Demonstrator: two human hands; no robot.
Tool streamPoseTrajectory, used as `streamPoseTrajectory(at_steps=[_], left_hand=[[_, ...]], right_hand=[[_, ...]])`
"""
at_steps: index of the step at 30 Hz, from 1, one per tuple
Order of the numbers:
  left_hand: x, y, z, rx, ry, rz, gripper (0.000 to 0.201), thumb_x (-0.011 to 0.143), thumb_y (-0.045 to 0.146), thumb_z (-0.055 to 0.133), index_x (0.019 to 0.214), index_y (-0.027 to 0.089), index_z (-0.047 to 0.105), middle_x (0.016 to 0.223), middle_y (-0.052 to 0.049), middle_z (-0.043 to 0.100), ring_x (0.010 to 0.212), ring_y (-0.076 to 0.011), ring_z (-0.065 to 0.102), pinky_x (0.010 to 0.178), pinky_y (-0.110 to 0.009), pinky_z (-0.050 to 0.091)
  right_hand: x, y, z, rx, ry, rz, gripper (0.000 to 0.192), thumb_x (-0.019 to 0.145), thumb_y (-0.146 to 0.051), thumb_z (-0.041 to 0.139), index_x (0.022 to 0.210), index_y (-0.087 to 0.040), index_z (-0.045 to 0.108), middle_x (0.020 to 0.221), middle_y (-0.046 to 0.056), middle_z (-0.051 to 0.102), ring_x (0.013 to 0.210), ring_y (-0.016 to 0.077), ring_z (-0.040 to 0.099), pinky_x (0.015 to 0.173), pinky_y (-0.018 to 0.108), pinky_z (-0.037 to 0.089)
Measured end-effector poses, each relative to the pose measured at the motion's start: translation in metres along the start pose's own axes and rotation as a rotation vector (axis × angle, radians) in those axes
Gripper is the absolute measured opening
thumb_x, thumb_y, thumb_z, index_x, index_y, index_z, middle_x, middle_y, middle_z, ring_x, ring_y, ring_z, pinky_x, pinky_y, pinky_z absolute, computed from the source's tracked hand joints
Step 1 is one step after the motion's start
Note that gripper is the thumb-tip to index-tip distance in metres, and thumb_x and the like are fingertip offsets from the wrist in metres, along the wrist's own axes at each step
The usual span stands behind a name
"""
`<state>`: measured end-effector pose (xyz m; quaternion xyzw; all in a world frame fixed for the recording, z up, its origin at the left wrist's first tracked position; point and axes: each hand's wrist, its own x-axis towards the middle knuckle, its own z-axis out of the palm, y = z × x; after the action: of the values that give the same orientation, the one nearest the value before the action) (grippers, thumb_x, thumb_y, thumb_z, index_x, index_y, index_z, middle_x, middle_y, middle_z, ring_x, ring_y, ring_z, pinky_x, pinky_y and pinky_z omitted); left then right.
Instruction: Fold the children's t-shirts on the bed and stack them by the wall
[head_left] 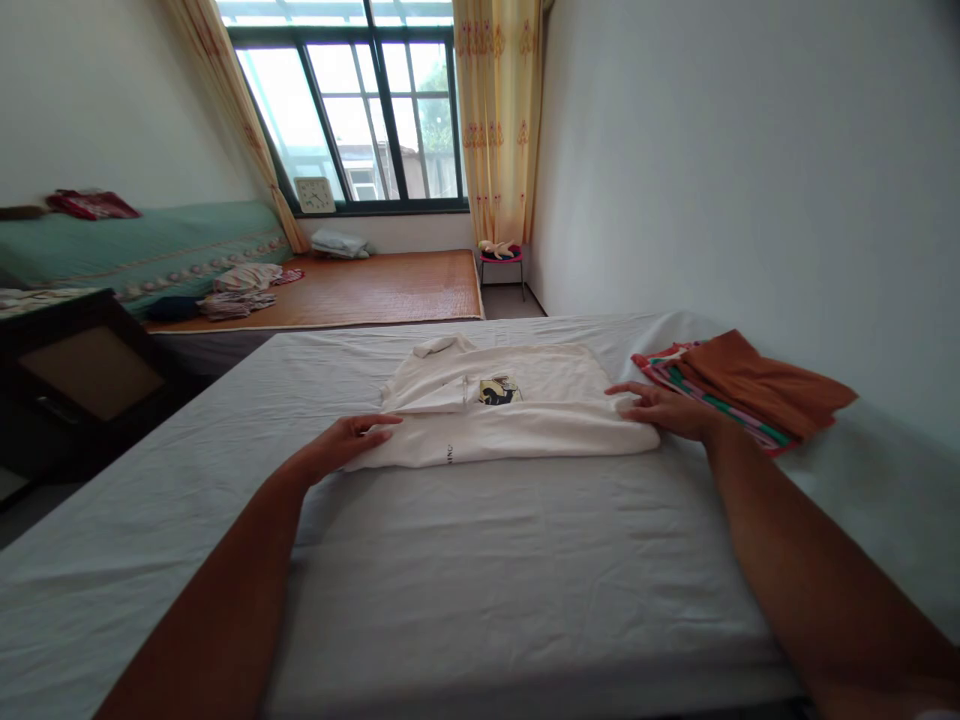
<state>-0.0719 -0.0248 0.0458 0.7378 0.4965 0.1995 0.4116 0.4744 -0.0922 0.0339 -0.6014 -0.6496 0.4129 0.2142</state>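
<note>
A white T-shirt (525,415) with a small dark and yellow print lies partly folded on the grey bed sheet (480,570). My left hand (351,440) rests flat at the shirt's left end, fingers touching the fabric edge. My right hand (664,408) lies palm down on the shirt's right end, fingers spread a little. Neither hand clasps the cloth; both press on it.
A pile of folded clothes, rust-orange on top (757,385) with striped cloth beneath, sits right of the shirt by the white wall. A dark wooden cabinet (82,375) stands at the left. Beyond are another bed with a mat (375,290), loose clothes (240,290), a small stool (501,260) and a window.
</note>
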Motion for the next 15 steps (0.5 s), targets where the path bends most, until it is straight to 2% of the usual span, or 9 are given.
streamPoseTrajectory(at_steps=[5,8,10,12,14,15], left_hand=[[0.0,0.002,-0.003,0.065,-0.098,0.014,0.068,0.067,0.059,0.069,0.122,0.02,0.065,0.105,-0.006,0.069,0.092,-0.0242,0.059,0.08,-0.03,0.047],[0.003,-0.007,-0.008,0.19,-0.106,-0.002,0.067,0.068,0.062,0.065,0.121,0.022,0.065,0.11,-0.006,0.067,0.094,-0.0246,0.059,0.084,-0.032,0.048],[0.007,-0.012,-0.007,0.349,-0.058,0.0,0.06,0.069,0.061,0.063,0.118,0.026,0.068,0.112,-0.005,0.065,0.091,-0.0228,0.06,0.086,-0.033,0.047],[0.01,-0.011,0.001,0.526,0.069,0.05,0.049,0.071,0.057,0.062,0.111,0.03,0.071,0.116,-0.004,0.061,0.092,-0.022,0.06,0.09,-0.034,0.046],[0.013,-0.004,0.015,0.647,0.228,0.171,0.037,0.078,0.051,0.058,0.105,0.03,0.073,0.116,-0.005,0.059,0.098,-0.0228,0.058,0.094,-0.036,0.045],[0.014,0.001,0.025,0.666,0.284,0.252,0.034,0.083,0.047,0.054,0.105,0.029,0.073,0.114,-0.005,0.06,0.101,-0.0228,0.058,0.095,-0.036,0.044]], right_hand=[[0.001,0.009,-0.004,-0.061,-0.063,-0.034,0.058,0.073,-0.057,0.064,0.115,-0.018,0.061,0.065,-0.004,0.048,0.059,0.0113,0.044,0.054,0.023,0.031],[0.003,0.012,-0.008,-0.209,-0.006,0.0,0.051,0.074,-0.056,0.063,0.109,-0.019,0.065,0.065,-0.002,0.054,0.058,0.0128,0.049,0.054,0.024,0.035],[0.007,0.008,-0.007,-0.407,0.185,0.029,0.04,0.079,-0.051,0.06,0.101,-0.019,0.068,0.07,0.002,0.06,0.063,0.0162,0.055,0.059,0.027,0.04],[0.012,-0.002,0.0,-0.607,0.473,0.011,0.031,0.085,-0.043,0.053,0.097,-0.019,0.069,0.079,0.007,0.066,0.075,0.0213,0.061,0.068,0.03,0.044],[0.018,-0.017,0.019,-0.686,0.68,-0.118,0.029,0.09,-0.035,0.046,0.101,-0.018,0.068,0.094,0.011,0.068,0.089,0.0244,0.063,0.076,0.033,0.046],[0.021,-0.026,0.033,-0.672,0.705,-0.224,0.029,0.091,-0.032,0.044,0.104,-0.018,0.067,0.101,0.011,0.068,0.095,0.0243,0.062,0.08,0.033,0.046]])
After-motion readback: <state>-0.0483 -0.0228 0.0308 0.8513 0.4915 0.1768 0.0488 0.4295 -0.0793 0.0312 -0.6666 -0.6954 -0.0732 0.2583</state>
